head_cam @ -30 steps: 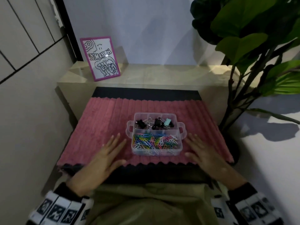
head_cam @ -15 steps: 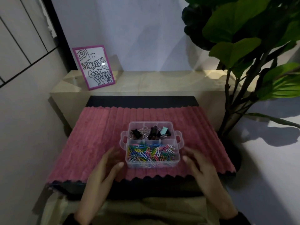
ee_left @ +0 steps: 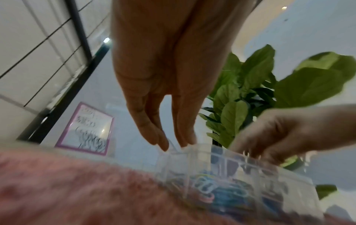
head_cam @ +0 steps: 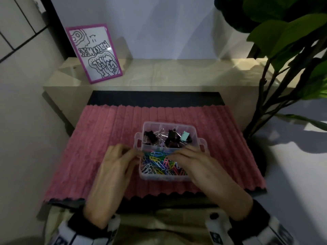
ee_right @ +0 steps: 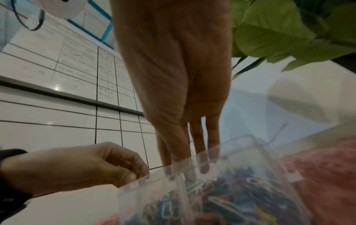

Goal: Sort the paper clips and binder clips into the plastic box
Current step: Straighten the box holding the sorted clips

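A clear plastic box (head_cam: 164, 178) stands in the middle of the pink mat. Its back compartments hold black binder clips (head_cam: 170, 137) and a mint one (head_cam: 184, 135). Coloured paper clips (head_cam: 157, 163) fill the front compartment. My left hand (head_cam: 134, 152) is at the box's left wall, and its thumb and fingertips (ee_left: 185, 141) pinch the rim (ee_left: 240, 158). My right hand (head_cam: 177, 153) reaches over the front compartment. Its fingertips (ee_right: 204, 167) dip behind the clear wall (ee_right: 250, 167), and whether they hold anything is hidden by blur.
The pink ribbed mat (head_cam: 106, 131) lies on a black pad on a low table. A pink-framed drawing (head_cam: 93, 53) leans on the beige ledge (head_cam: 177, 73) behind. A large leafy plant (head_cam: 283, 50) stands close on the right.
Both hands lay flat on the mat beside the box a second ago. They have lifted and moved inward, the left to the box's left rim, the right into the front compartment.
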{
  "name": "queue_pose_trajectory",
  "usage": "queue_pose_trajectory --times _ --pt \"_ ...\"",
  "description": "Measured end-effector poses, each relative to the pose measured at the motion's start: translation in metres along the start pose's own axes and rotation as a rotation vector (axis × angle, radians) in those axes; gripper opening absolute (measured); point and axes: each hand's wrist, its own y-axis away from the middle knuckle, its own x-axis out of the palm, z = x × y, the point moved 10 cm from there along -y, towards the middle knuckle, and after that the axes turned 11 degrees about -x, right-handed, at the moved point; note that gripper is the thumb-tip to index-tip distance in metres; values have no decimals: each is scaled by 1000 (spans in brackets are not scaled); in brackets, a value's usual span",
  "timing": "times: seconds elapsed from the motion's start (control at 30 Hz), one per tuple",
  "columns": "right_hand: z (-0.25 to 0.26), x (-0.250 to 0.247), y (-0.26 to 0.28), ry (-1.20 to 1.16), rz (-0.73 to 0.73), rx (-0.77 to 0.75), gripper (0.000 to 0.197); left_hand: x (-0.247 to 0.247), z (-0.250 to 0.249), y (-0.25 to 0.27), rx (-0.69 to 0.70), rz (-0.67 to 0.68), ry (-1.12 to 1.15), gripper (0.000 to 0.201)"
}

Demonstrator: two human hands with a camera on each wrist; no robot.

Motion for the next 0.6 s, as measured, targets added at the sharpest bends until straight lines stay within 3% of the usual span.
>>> queue_pose_trajectory --times 0.07,0.17,0.3,0.5,0.6 --pt "0 19 -10 -39 163 -41 50 7 12 -7 -79 72 -1 23" --pt "-1 27 -11 -40 253 -70 61 11 22 -2 -134 98 54 28" --pt "-16 35 13 -6 470 -16 45 11 27 1 -139 58 122 29" --pt "-37 -9 13 -229 151 20 52 12 32 3 -139 51 173 38" --pt "-30 -16 -5 -217 99 16 59 12 34 4 -135 39 204 35"
